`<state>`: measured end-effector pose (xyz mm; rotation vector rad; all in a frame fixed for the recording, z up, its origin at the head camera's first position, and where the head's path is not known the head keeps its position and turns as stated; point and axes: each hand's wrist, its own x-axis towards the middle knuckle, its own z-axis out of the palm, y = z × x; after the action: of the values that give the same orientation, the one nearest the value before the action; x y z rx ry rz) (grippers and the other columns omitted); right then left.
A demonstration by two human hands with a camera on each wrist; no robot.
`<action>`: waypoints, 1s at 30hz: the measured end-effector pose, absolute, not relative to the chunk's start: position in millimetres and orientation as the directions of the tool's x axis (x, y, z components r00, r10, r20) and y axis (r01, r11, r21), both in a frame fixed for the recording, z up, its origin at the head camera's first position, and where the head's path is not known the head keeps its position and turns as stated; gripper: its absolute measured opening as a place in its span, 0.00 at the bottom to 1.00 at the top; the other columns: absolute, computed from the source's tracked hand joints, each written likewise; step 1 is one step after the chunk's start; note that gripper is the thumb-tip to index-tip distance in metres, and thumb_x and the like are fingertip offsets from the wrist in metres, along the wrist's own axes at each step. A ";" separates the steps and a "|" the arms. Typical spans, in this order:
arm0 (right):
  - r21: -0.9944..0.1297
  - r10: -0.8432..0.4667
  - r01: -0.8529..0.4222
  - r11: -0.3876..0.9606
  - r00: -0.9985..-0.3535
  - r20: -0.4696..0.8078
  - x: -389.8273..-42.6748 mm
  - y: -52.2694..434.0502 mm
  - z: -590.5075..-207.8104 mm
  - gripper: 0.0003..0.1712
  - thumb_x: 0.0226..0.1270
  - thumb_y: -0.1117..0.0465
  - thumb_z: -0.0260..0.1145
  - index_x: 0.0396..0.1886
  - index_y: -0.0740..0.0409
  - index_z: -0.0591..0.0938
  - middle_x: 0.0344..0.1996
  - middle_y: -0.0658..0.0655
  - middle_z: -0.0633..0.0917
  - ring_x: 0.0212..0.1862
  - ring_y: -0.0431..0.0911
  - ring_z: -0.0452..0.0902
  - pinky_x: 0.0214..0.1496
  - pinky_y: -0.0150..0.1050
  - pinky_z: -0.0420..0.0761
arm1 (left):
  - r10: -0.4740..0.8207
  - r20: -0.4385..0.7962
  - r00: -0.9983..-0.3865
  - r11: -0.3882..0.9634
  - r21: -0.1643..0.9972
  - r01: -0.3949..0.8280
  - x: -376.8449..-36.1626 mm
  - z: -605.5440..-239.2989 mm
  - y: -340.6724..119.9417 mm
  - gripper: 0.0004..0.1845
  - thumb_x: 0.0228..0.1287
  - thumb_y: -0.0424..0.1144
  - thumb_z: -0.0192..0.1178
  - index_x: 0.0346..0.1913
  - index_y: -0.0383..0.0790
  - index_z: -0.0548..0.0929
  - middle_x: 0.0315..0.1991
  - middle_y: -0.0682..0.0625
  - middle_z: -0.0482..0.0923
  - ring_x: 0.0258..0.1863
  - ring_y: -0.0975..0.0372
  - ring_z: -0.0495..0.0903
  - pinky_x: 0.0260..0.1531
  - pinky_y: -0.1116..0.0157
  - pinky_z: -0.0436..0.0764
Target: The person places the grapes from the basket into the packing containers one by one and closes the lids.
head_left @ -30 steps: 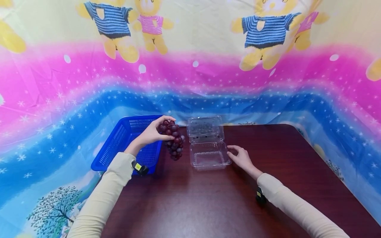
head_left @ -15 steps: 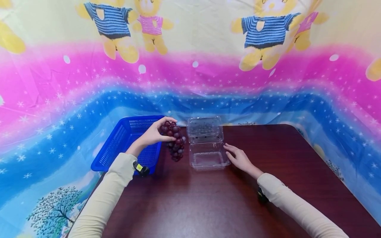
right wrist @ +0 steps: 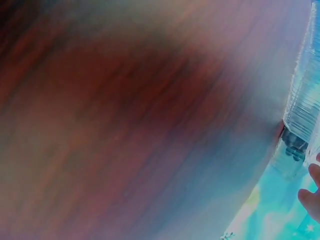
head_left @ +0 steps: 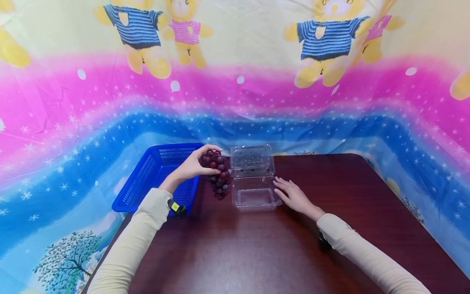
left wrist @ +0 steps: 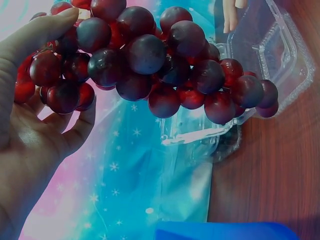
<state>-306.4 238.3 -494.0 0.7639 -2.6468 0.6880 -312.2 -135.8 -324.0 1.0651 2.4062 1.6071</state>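
My left hand [head_left: 189, 166] grips the upper end of a bunch of dark red grapes [head_left: 220, 179], thumb in front, and the bunch hangs above the table. In the left wrist view the grapes [left wrist: 145, 55] stretch away from the thumb, overlapping a clear plastic clamshell box. That clamshell box [head_left: 255, 195] lies unfolded at the table's middle, its lid [head_left: 252, 160] tilted up behind the base. At the base's right side is my right hand [head_left: 295, 198], fingers extended along the rim. Only a few fingertips [right wrist: 311, 200] of it show at the right wrist view's edge.
A blue plastic basket [head_left: 134, 185] with perforated walls stands at the left, behind the left forearm. The dark red-brown wooden table [head_left: 235, 249] reaches toward me. A printed cloth [head_left: 238, 98] with bears hangs close behind the table.
My left hand has shifted slightly right with the grapes, nearer the box. The right hand's fingers have straightened against the box's side, and the box has moved a little left.
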 end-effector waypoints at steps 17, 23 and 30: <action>-0.269 -0.459 -0.558 0.785 -0.816 0.351 -306.8 234.1 -495.7 0.27 0.73 0.52 0.50 0.67 0.56 0.65 0.68 0.59 0.63 0.68 0.58 0.58 0.67 0.60 0.54 | 0.591 0.332 -0.735 0.200 0.822 0.532 -302.8 -314.9 -117.7 0.32 0.47 0.29 0.70 0.58 0.44 0.72 0.49 0.44 0.76 0.49 0.55 0.77 0.51 0.56 0.76; -0.258 -0.456 -0.546 0.797 -0.824 0.337 -305.8 230.6 -496.2 0.27 0.73 0.52 0.50 0.68 0.55 0.65 0.69 0.58 0.62 0.69 0.56 0.57 0.68 0.58 0.54 | 0.580 0.338 -0.741 0.198 0.824 0.531 -303.1 -316.4 -112.3 0.32 0.47 0.29 0.70 0.57 0.44 0.72 0.49 0.44 0.77 0.49 0.55 0.77 0.52 0.56 0.75; -0.270 -0.432 -0.521 0.809 -0.840 0.329 -304.5 226.8 -496.8 0.29 0.73 0.50 0.48 0.70 0.53 0.61 0.69 0.57 0.61 0.69 0.55 0.56 0.68 0.58 0.53 | 0.581 0.371 -0.725 0.183 0.808 0.560 -305.4 -319.3 -105.2 0.31 0.47 0.28 0.70 0.57 0.41 0.72 0.49 0.43 0.77 0.49 0.55 0.77 0.52 0.57 0.75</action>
<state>-304.5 226.8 -496.8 0.7358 -2.7440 0.5157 -305.4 -105.2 -319.3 1.1581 2.4014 1.6245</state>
